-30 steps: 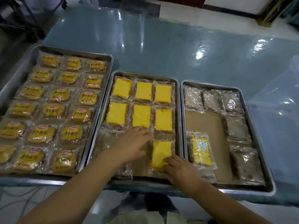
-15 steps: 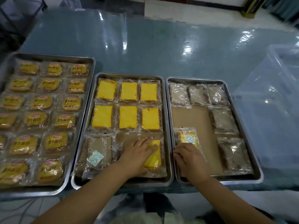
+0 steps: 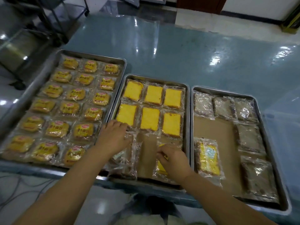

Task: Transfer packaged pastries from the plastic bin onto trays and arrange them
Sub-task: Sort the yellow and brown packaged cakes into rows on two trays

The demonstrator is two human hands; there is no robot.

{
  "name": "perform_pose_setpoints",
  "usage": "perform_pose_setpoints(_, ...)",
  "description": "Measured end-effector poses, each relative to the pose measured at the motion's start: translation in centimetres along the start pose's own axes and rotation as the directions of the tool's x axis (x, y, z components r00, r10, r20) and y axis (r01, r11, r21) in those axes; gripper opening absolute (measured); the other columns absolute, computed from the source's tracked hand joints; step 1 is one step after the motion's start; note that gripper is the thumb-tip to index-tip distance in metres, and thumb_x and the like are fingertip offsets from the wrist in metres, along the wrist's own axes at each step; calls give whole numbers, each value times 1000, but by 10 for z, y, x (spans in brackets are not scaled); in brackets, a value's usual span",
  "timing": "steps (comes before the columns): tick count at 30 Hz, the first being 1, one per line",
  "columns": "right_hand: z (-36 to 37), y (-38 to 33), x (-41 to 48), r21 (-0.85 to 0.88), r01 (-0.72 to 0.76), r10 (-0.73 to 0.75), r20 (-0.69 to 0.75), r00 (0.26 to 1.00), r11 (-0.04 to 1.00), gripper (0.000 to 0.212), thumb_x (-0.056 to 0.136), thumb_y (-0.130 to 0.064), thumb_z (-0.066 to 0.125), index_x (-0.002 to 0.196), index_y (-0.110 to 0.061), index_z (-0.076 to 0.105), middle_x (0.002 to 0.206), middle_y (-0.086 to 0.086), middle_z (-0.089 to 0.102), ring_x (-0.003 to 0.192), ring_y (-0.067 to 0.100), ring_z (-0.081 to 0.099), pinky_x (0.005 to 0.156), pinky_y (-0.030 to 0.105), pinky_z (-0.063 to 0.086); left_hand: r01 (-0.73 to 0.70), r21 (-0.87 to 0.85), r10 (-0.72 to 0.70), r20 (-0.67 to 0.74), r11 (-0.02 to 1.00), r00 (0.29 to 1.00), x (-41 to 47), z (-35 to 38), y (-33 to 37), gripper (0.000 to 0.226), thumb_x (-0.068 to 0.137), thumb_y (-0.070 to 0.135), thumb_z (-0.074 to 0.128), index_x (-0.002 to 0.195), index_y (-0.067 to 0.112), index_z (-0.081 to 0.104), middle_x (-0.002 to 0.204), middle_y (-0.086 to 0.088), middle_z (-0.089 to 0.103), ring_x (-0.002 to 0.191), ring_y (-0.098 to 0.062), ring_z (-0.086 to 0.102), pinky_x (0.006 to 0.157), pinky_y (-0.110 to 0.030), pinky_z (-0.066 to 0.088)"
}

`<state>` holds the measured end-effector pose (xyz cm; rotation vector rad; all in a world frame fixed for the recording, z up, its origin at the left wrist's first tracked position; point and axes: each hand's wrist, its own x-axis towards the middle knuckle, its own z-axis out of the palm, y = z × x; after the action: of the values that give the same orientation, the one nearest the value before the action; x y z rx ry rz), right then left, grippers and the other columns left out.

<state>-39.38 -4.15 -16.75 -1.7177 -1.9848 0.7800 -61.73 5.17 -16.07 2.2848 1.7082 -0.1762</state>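
Three metal trays stand side by side. The left tray (image 3: 56,57) is full of round yellow buns. In the middle tray (image 3: 188,111), six yellow cake slices (image 3: 150,118) fill two back rows. My left hand (image 3: 113,138) lies palm-down on a clear-wrapped pastry (image 3: 129,159) at the front left of this tray. My right hand (image 3: 174,160) pinches the top edge of a wrapped yellow cake (image 3: 161,168) at its front right. The right tray (image 3: 266,114) holds several brown wrapped pastries and one yellow package (image 3: 208,157) at its front left.
The translucent plastic bin (image 3: 287,127) stands at the right edge, beside the right tray. Brown liner paper (image 3: 215,133) shows in the middle of the right tray. The glossy blue table (image 3: 178,51) stretches behind the trays. A dark metal rack (image 3: 48,21) stands at the back left.
My left hand moved from the yellow cake to the clear-wrapped pastry at the tray's front left. My right hand left the right tray's yellow package and took the middle tray's yellow cake.
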Motion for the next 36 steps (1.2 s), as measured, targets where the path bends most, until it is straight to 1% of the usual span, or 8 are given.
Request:
perform_pose_setpoints(3,22,-14,10,120,-106,82,188,979,987,24,90,-12,57,113,-14,64,103,3,65,95,16,58,85,29,49,35,-19,-34,70,999,997,2,-6,-16,43,82,36,58,121,20,51,125,-4,50,120,-25,39,91,-38,35)
perform_pose_setpoints(7,41,-23,12,275,-138,58,279,958,952,30,88,-7,57,115,-18,62,103,-4,63,93,7,57,84,16,47,54,-85,-54,2,995,999,2,-9,-17,30,79,30,65,107,19,60,109,-5,51,108,-25,44,79,-31,35)
perform_pose_setpoints(12,34,-14,6,349,-203,116,255,960,915,20,88,-10,60,102,-21,68,93,-15,64,87,1,59,77,8,45,2,-176,-8,-32,984,999,6,-25,-7,10,79,24,66,85,24,58,95,0,56,90,-16,51,68,-28,38)
perform_pose_setpoints(15,17,-6,2,433,-292,206,234,950,853,19,90,-10,58,92,-27,67,87,-12,64,81,4,60,74,15,49,27,-274,-25,9,961,1000,12,-46,15,14,80,26,63,80,29,49,82,7,59,75,-12,55,58,-28,41)
perform_pose_setpoints(21,-40,16,-5,734,-283,452,-36,891,617,23,92,-7,51,83,-24,66,74,6,68,61,10,62,53,19,47,-175,-619,47,-217,766,975,31,-73,112,23,77,25,70,94,34,57,80,21,59,78,2,57,66,-22,47)
perform_pose_setpoints(25,-87,45,-13,859,-211,634,-158,757,466,24,97,-19,45,93,-14,68,68,6,70,59,15,63,50,24,49,-318,-584,92,-383,747,919,37,-61,189,14,80,24,65,93,29,64,77,21,56,72,-1,53,60,-17,40)
perform_pose_setpoints(31,-142,101,-29,934,-233,777,-69,625,271,45,95,-49,42,95,-9,64,81,9,73,74,23,71,54,32,54,-639,-370,486,-430,674,761,42,-9,277,13,73,9,70,85,14,71,84,0,67,81,-18,59,69,-26,43)
perform_pose_setpoints(36,-151,146,-32,931,-283,832,-36,554,229,5,89,-4,55,88,-5,60,80,18,65,66,24,64,57,31,53,-619,-371,565,-254,692,785,62,29,306,25,82,15,61,105,21,70,111,3,67,110,-21,55,100,-42,39)
